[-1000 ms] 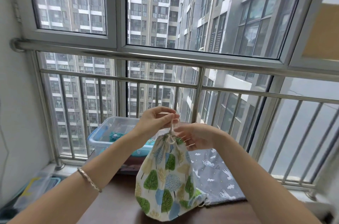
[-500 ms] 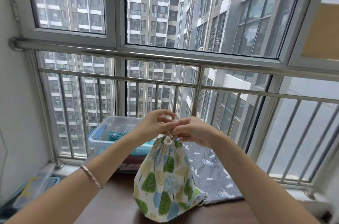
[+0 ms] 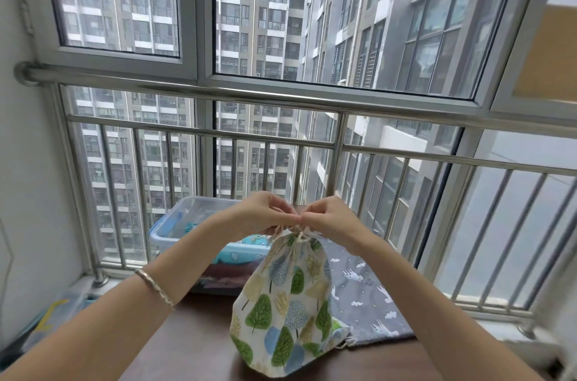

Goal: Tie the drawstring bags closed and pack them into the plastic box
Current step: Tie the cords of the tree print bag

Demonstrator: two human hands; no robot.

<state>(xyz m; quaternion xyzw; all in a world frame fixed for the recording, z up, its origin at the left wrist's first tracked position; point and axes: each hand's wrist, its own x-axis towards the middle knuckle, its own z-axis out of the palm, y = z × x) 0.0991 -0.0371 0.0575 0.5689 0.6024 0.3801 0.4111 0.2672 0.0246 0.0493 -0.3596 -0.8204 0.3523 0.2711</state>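
A white drawstring bag with a green and blue tree print (image 3: 288,309) stands upright on the dark brown table (image 3: 193,340), its mouth gathered tight. My left hand (image 3: 259,215) and my right hand (image 3: 331,216) meet just above the mouth, fingertips touching, each pinching the cream drawstring (image 3: 299,234). A grey drawstring bag with white clouds (image 3: 362,296) lies flat behind and to the right of it. The clear plastic box (image 3: 175,224) with a blue rim stands behind at the left, with teal fabric inside.
A steel railing (image 3: 281,96) and windows close off the far side just behind the table. A second clear container (image 3: 59,315) sits low at the left by the wall. A bracelet is on my left wrist.
Both hands have dropped closer to the bag's mouth and drawn together. The cord that stood up between them one second ago is now pulled down tight.
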